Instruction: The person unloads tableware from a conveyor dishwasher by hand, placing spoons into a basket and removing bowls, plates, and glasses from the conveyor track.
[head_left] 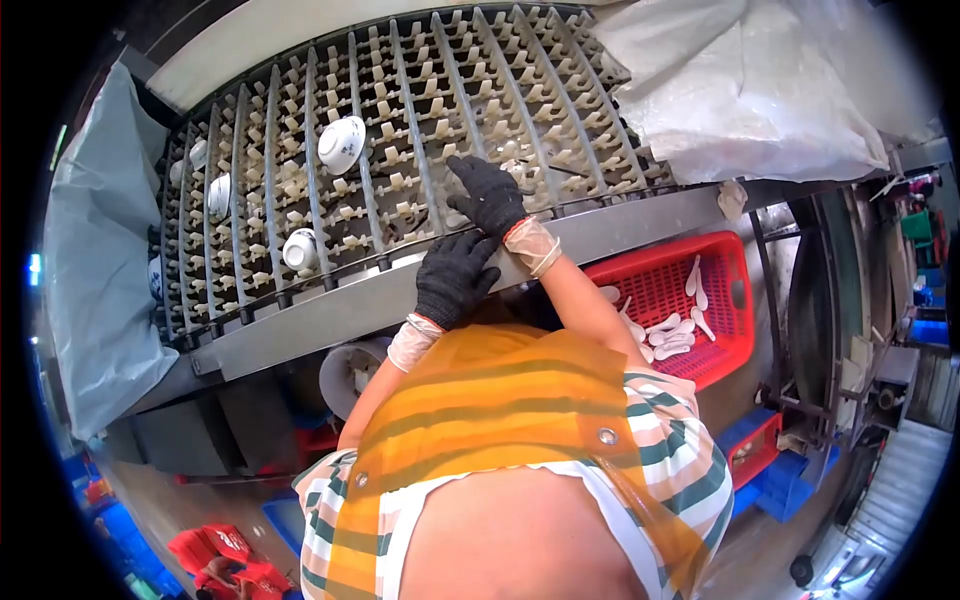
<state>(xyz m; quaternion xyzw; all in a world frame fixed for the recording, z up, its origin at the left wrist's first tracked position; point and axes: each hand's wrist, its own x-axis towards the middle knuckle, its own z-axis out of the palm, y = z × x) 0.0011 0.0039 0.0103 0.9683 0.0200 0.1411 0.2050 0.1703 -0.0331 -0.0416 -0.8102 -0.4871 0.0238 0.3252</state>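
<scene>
My right hand [490,197], in a black glove over a clear plastic one, is over the front part of a conveyor rack [430,130] with rows of pale pegs. Its thumb and fingers are apart, and I see nothing held. Just below and to the left, my left hand [455,277], gloved the same way, lies against the metal front edge [350,305] with fingers stretched out and holding nothing visible. Left of both hands, a white bowl with blue marks [341,146] leans among the pegs. A smaller white bowl [299,249] sits nearer the edge.
More bowls [219,197] stand on the rack's left side. A red basket [742,300] with several white spoons [672,335] is below the edge on the right. Plastic sheets [740,90] hang at both ends. A round white bucket [340,380] stands beneath the edge.
</scene>
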